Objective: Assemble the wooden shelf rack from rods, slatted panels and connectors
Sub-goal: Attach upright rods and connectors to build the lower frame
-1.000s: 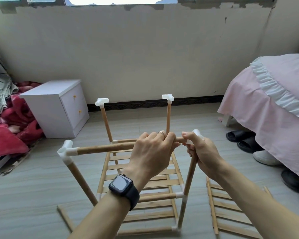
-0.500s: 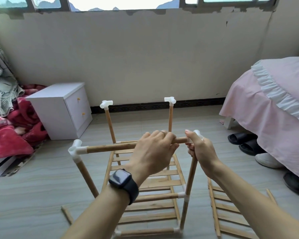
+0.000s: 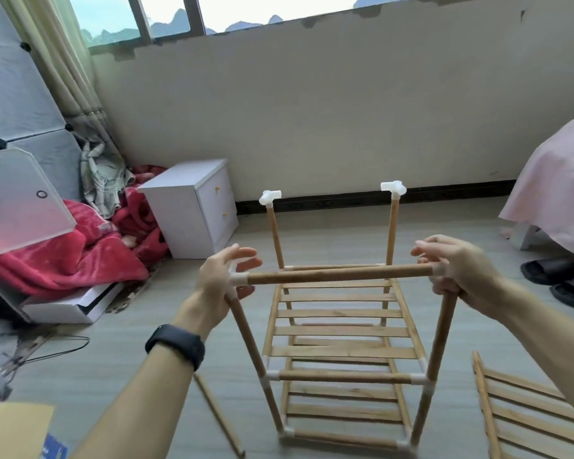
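A part-built wooden shelf rack (image 3: 342, 329) stands on the pale floor (image 3: 130, 352) in the middle of the room, with two slatted panels already seated between its four upright rods. The wall (image 3: 312, 111) under the window runs behind it, a pink-covered bed (image 3: 557, 200) sits at the far right, and a white bedside cabinet (image 3: 193, 207) stands to the far left beside a heap of red blankets (image 3: 73, 256).

A loose slatted panel (image 3: 527, 412) lies flat on the floor at the near right, just beside the rack. A spare rod (image 3: 217, 415) lies on the floor at the near left.

Across the near top of the rack runs a horizontal rod (image 3: 338, 274). The person's hands are wide apart, one at each end of it. The left hand (image 3: 221, 279), with a dark watch (image 3: 176, 344) on its wrist, cups the white near-left connector (image 3: 237, 278) with fingers spread and only loosely curled. The right hand (image 3: 458, 266) wraps around the near-right corner, hiding the connector there; its fingers curl over the joint.

The two far uprights each carry a bare white connector: the far-left connector (image 3: 269, 197) and the far-right connector (image 3: 392, 187).
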Available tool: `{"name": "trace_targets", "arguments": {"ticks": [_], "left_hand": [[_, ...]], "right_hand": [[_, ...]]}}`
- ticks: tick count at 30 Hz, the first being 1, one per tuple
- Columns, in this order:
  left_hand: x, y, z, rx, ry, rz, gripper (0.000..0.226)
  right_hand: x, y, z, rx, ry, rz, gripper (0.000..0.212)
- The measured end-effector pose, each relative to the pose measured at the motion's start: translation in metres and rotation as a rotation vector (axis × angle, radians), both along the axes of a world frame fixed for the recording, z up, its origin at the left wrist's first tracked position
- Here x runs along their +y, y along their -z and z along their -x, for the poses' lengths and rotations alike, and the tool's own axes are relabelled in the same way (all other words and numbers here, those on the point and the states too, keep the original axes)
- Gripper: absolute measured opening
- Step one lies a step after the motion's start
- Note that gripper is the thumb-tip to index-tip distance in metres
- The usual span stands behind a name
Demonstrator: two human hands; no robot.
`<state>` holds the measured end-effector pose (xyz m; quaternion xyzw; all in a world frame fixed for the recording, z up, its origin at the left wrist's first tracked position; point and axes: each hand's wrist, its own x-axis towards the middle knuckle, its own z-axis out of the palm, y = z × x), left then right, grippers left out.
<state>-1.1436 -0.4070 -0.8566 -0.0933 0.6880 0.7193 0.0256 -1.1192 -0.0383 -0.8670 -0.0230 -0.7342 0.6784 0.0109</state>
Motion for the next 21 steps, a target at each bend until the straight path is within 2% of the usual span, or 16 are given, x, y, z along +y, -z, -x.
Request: {"name": "trace_targets", "arguments": {"ticks": [3, 5, 8, 14, 18, 21], "left_hand": [[0.010, 0.000, 0.004, 0.044, -0.060, -0.037, 0.025], [0.011, 0.002, 0.006, 0.053, -0.052, -0.061, 0.018], [0.010, 0.004, 0.010, 0.044, -0.031, -0.104, 0.019], [0.014, 0.003, 0.015, 0.002, 0.014, -0.003, 0.019], [0.024, 0.004, 0.004, 0.036, -0.026, 0.018, 0.019], [0.041, 0.006, -0.010, 0.063, -0.115, -0.015, 0.017]], "right_hand": [[0.001, 0.006, 0.005, 0.043, 0.046, -0.053, 0.021], [-0.002, 0.005, 0.006, 0.052, 0.081, -0.074, 0.022], [-0.009, 0.004, 0.002, 0.057, 0.101, -0.013, 0.024], [-0.011, 0.006, 0.000, 0.110, 0.169, 0.087, 0.028], [-0.007, 0.010, 0.013, 0.150, 0.276, -0.008, 0.028], [-0.004, 0.007, 0.031, 0.094, 0.513, -0.183, 0.034]]}}
